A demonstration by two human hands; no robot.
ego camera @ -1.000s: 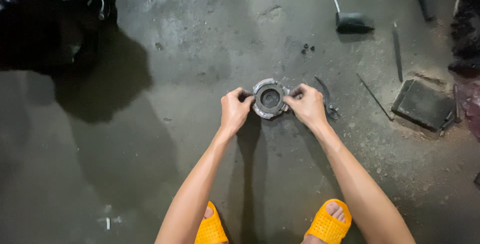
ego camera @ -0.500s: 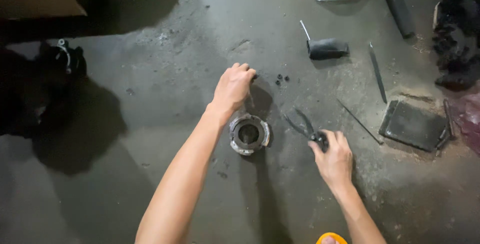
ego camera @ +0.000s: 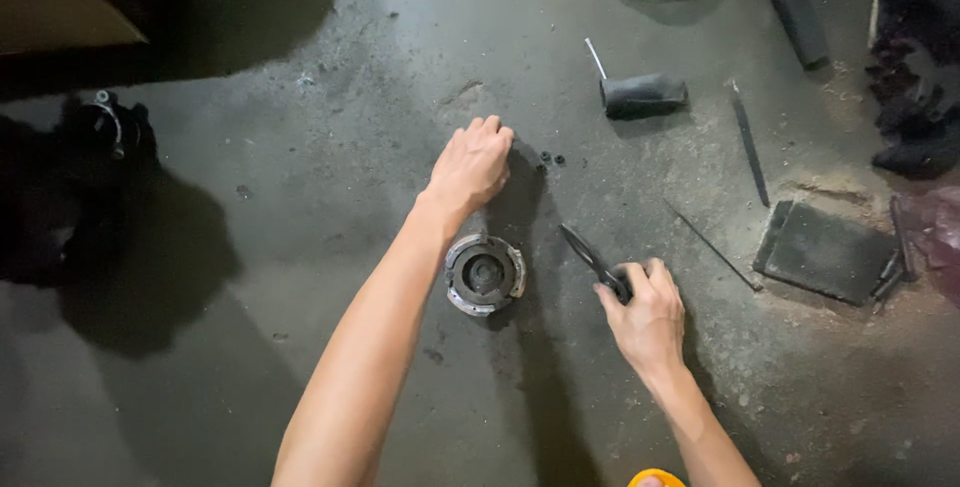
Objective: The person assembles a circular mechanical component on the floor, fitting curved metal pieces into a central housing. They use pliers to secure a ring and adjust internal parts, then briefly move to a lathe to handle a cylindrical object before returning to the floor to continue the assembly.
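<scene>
Hands that a second before had both clasped the round grey metal hub with a dark centre bore had parted by this moment, and the part lay alone on the stained grey concrete floor, gripped by nobody. Furthest left, a black bundled machine part sat in shadow, well apart from the work. The left hand had travelled up past the hub and lay knuckles-up on the floor beyond it, fingers curled loosely downward; whether anything was under them could not be told, and it did not touch the hub. Just right of that hand lay a few small dark bits, perhaps nuts or bolts, close to the fingertips. Further right, the right hand had dropped to the slim black-handled pliers and was closed round their handles, the thin jaws pointing up and left toward the hub but clear of it. Judging by this, the handling of the hub had paused while a tool was picked up. Beyond lay a black cylindrical sleeve with a thin metal pin, a thin dark rod and a flat dark rectangular pad.
</scene>
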